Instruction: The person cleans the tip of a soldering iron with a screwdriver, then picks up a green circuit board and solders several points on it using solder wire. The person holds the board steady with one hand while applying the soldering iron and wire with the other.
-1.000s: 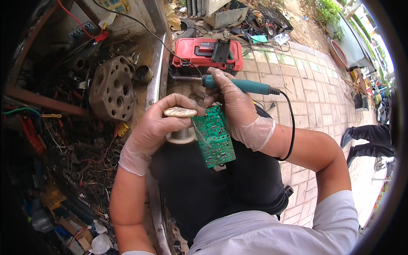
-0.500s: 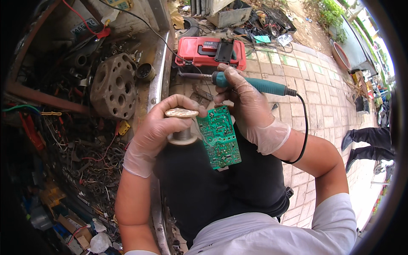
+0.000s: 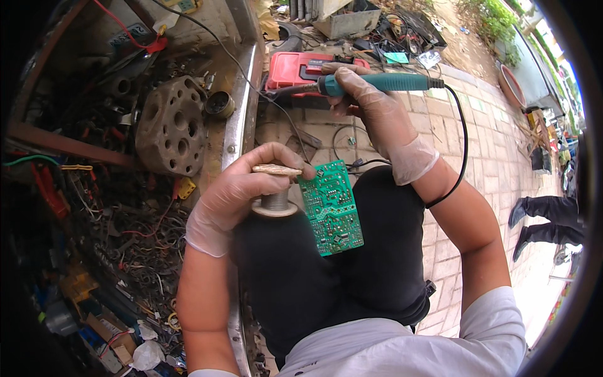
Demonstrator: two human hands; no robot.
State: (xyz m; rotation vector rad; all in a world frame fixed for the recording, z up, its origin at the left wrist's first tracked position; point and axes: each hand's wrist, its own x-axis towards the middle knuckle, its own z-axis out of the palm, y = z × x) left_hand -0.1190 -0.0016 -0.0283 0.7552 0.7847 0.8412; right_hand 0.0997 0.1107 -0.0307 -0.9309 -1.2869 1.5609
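My left hand (image 3: 233,191), in a thin translucent glove, is closed around a spool of solder wire (image 3: 275,202) with pale round flanges. Its fingertips meet the upper left corner of a green circuit board (image 3: 333,210), which hangs over my lap, components and solder points showing. My right hand (image 3: 380,113), gloved too, grips the teal handle of a soldering iron (image 3: 402,81). The iron's tip points left, well beyond the board and in front of a red toolbox. A black cord runs from the handle's end down past my right forearm.
The red toolbox (image 3: 292,68) lies on the brick paving (image 3: 468,163). At left, a metal-edged bench (image 3: 242,103) holds a rusty engine block (image 3: 171,125), a small round can (image 3: 220,104) and heaped scrap wire. A person's legs (image 3: 546,217) show at far right.
My right hand has lifted away from the board's top edge, carrying the soldering iron forward toward the toolbox. My left hand still holds the spool, and the board has shifted slightly right.
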